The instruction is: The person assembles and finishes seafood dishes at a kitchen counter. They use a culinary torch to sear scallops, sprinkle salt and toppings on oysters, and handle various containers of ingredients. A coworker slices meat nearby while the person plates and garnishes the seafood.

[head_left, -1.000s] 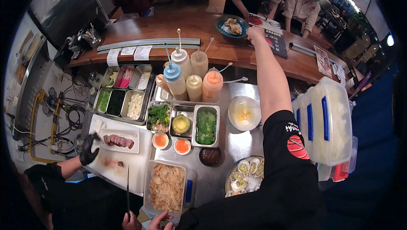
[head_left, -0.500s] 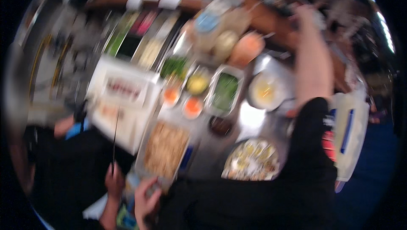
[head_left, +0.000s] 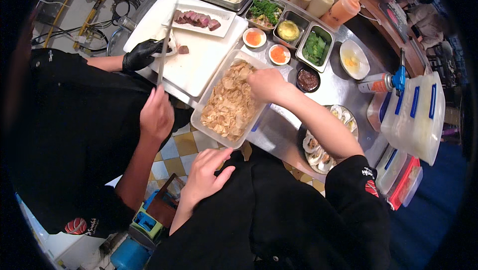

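Observation:
A translucent plastic tub [head_left: 198, 124] full of thin, pale-brown dried flakes [head_left: 226, 105] stands at the counter's near edge. My right hand [head_left: 269, 84] is down at the tub's far right side, its bent fingers closed in the flakes; the fingertips are hidden. By the tub's near end is my left hand [head_left: 206, 170], fingers stretched out and thumb apart, fingertips at or just beside the rim. Under my right forearm, a round plate [head_left: 302, 133] of oysters in their shells is partly covered. A small black bowl of dark red sauce [head_left: 307, 79] sits right of the tub.
At left a co-worker's bare hand [head_left: 157, 115] holds a long knife [head_left: 167, 46] over a white cutting board [head_left: 199, 80]; their black-gloved hand [head_left: 142, 57] is beside it. Squeeze bottles [head_left: 343, 11], greens [head_left: 314, 48], a blow torch [head_left: 381, 82] and lidded boxes [head_left: 413, 115] stand beyond and right.
My right hand has come back from the far right into the flakes. My left hand has shifted slightly right, near the tub's end. The view has turned and sharpened; the co-worker's knife is raised higher.

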`<state>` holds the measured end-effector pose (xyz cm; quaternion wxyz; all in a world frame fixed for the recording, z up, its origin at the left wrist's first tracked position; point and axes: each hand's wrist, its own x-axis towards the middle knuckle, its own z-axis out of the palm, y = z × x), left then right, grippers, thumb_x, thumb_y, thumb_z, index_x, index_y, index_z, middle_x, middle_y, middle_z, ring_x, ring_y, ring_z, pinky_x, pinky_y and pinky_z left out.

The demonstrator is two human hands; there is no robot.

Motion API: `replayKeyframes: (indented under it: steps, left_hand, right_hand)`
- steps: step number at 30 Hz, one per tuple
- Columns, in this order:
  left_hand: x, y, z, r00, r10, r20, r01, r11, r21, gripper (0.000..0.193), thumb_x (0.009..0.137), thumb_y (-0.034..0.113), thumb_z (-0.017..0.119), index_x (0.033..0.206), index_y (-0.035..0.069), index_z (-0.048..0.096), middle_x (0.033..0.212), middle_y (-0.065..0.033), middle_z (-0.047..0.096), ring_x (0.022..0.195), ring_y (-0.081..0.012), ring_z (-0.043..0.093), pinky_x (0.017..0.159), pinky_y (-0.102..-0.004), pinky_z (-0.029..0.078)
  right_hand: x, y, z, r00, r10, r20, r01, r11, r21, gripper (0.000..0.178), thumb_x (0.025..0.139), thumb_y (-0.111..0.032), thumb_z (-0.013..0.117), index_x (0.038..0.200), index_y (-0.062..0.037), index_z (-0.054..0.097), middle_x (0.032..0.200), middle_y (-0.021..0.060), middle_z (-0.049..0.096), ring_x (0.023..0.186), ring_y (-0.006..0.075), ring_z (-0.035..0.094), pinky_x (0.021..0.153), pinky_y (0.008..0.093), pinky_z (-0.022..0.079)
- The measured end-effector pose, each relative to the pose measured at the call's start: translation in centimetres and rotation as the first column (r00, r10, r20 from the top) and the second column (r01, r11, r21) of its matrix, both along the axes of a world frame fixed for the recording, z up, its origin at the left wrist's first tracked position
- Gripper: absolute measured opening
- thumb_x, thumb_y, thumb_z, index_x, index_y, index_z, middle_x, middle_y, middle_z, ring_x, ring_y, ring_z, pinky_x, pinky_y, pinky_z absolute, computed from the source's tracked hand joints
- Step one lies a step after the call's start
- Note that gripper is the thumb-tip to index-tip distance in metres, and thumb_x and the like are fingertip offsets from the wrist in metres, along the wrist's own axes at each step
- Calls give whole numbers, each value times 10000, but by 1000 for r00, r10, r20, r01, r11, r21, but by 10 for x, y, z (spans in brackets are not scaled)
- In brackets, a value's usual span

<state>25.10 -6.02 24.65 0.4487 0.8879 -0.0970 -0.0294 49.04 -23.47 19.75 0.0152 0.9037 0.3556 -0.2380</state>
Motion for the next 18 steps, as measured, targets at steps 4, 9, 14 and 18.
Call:
replayKeyframes:
  steps: [4, 9, 14, 18]
  left_hand:
    - [-20, 17, -18, 997, -78, 29, 81, 991, -109, 417, 780, 105, 754, 1171, 7, 649, 924, -121, 691, 877, -303, 649, 815, -393, 489]
    - [-32, 34, -16, 999, 5, 45, 1, 992, -125, 383, 770, 61, 722, 1145, 1, 675, 907, -117, 702, 843, -288, 663, 813, -391, 508]
    - [13, 26, -31, 979, 148, 141, -124, 978, -171, 299, 816, 68, 699, 1106, -6, 684, 896, -113, 711, 796, -242, 673, 746, -345, 524]
    - [68, 1, -56, 930, 356, -95, -368, 880, -300, 314, 864, 90, 684, 1162, -5, 663, 1006, -117, 721, 811, -166, 686, 712, -294, 541]
  right_hand:
    - [-6, 0, -64, 986, -61, 157, 72, 995, -62, 161, 765, -156, 652, 875, -70, 732, 840, 155, 720, 858, 316, 713, 760, 427, 567]
    - [4, -6, -13, 979, -66, -195, 135, 921, 366, 193, 777, -221, 730, 881, -60, 753, 836, 134, 728, 814, 259, 706, 745, 361, 545]
    - [4, -32, -18, 754, -262, -602, 549, 755, 359, 133, 847, -162, 742, 925, -55, 748, 787, 11, 710, 706, 94, 636, 636, 269, 496]
    - [3, -32, -24, 569, -190, -800, 725, 575, 379, 147, 860, -205, 769, 916, -75, 729, 777, -22, 682, 662, 67, 599, 591, 237, 459]
